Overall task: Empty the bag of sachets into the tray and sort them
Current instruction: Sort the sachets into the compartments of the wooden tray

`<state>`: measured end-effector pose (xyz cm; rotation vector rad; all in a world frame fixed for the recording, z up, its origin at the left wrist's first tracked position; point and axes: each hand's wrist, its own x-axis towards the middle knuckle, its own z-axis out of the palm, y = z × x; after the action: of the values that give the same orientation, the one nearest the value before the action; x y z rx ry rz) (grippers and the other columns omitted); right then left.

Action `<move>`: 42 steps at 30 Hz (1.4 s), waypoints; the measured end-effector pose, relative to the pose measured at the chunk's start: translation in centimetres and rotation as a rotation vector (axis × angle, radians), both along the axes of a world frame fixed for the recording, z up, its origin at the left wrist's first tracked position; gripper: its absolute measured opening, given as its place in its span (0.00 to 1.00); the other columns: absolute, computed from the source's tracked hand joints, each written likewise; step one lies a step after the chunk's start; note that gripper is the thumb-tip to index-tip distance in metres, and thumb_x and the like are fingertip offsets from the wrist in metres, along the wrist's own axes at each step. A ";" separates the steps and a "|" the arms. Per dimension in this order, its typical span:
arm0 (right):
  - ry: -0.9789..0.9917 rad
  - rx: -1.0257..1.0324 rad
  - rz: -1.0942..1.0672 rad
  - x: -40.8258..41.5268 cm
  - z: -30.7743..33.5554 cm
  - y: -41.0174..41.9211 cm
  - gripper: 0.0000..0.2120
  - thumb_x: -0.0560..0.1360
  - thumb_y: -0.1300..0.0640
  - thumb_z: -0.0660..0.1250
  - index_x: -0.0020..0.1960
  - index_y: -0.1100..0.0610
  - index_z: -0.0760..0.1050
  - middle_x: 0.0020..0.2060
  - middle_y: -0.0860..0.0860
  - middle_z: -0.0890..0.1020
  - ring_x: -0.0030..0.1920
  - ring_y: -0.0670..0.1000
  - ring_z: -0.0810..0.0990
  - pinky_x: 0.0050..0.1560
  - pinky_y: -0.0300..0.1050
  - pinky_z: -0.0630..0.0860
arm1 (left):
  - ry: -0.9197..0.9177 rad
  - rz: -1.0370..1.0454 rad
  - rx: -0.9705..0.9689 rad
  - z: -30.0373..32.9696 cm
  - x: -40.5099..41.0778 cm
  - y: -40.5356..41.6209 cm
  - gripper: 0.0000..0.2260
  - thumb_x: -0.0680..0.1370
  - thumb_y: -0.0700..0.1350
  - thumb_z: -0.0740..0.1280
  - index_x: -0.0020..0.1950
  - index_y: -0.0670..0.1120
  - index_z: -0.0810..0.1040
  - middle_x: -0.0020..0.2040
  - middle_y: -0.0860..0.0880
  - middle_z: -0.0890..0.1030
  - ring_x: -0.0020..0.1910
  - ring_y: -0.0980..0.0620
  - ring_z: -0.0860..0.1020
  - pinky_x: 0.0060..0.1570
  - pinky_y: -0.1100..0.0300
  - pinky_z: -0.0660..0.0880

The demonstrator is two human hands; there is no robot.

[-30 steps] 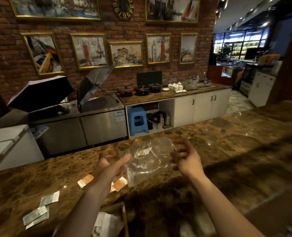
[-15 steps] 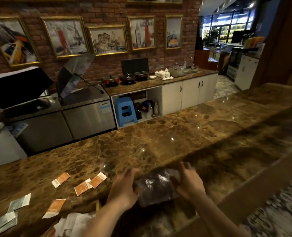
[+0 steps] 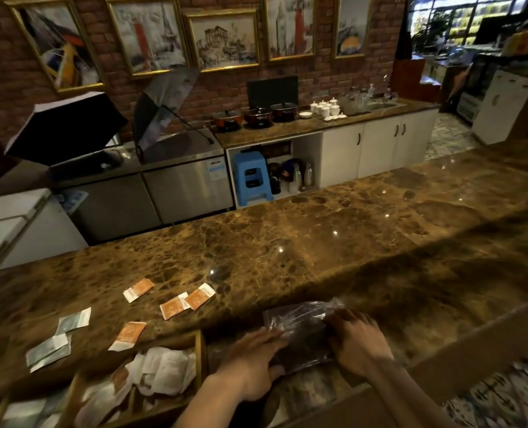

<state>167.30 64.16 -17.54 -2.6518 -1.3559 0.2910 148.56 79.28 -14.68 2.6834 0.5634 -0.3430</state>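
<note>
A clear, empty plastic bag (image 3: 299, 319) lies flat on the marble counter near its front edge. My left hand (image 3: 250, 362) presses flat on the bag's left side and my right hand (image 3: 358, 344) on its right side. A wooden compartment tray (image 3: 199, 350) sits at the lower left, with white sachets (image 3: 163, 370) piled in it. Several orange sachets (image 3: 199, 296) lie loose on the counter beyond the tray. Two or three grey-green sachets (image 3: 72, 321) lie further left.
The brown marble counter (image 3: 318, 242) stretches to the right and back. Behind it are steel fridges (image 3: 151, 193), open umbrellas (image 3: 160, 109), a blue stool (image 3: 251, 179) and white cabinets (image 3: 376, 146) below a brick wall with pictures.
The bag was held up in the air between both hands; it has come down onto the counter and both hands now flatten it. The view has tilted down.
</note>
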 end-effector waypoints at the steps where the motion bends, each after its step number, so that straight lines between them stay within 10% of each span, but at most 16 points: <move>1: -0.028 -0.011 -0.035 0.2 -0.1 -0.4 0.22 0.80 0.46 0.57 0.73 0.44 0.69 0.73 0.49 0.70 0.75 0.55 0.64 0.75 0.53 0.60 | -0.032 -0.010 -0.014 -0.1 0.2 -0.2 0.25 0.82 0.55 0.62 0.79 0.58 0.61 0.82 0.57 0.56 0.81 0.52 0.50 0.77 0.56 0.47; 9: -0.142 0.058 -0.182 -2.4 0.1 1.7 0.21 0.65 0.58 0.76 0.57 0.57 0.82 0.55 0.62 0.81 0.54 0.66 0.80 0.55 0.59 0.77 | -0.390 0.204 0.001 1.6 -3.7 2.4 0.17 0.80 0.53 0.64 0.69 0.62 0.71 0.71 0.60 0.72 0.71 0.58 0.67 0.70 0.60 0.63; 15: 0.085 0.221 0.101 -9.1 3.5 8.0 0.15 0.78 0.52 0.65 0.64 0.52 0.75 0.63 0.54 0.77 0.60 0.58 0.79 0.58 0.53 0.77 | -0.511 0.500 0.082 3.2 -11.9 7.7 0.17 0.78 0.47 0.68 0.63 0.63 0.73 0.62 0.58 0.78 0.61 0.55 0.76 0.58 0.53 0.75; 25: 0.147 0.053 0.549 -22.8 5.5 16.1 0.28 0.78 0.60 0.66 0.75 0.43 0.66 0.76 0.48 0.67 0.74 0.55 0.68 0.71 0.51 0.69 | -0.182 0.637 0.000 2.8 -25.4 10.2 0.11 0.71 0.50 0.73 0.47 0.62 0.74 0.56 0.59 0.80 0.54 0.56 0.79 0.55 0.55 0.77; 42: -0.114 -0.062 0.788 -27.8 5.0 18.6 0.25 0.79 0.56 0.66 0.74 0.50 0.65 0.75 0.53 0.66 0.74 0.58 0.65 0.68 0.56 0.71 | 0.002 0.404 0.154 2.8 -29.1 10.8 0.11 0.79 0.52 0.65 0.60 0.58 0.80 0.65 0.54 0.77 0.66 0.49 0.72 0.65 0.53 0.69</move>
<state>139.52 82.76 -12.52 -2.0640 -2.4076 0.2627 119.42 90.04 -11.89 2.6240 1.1474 -0.1944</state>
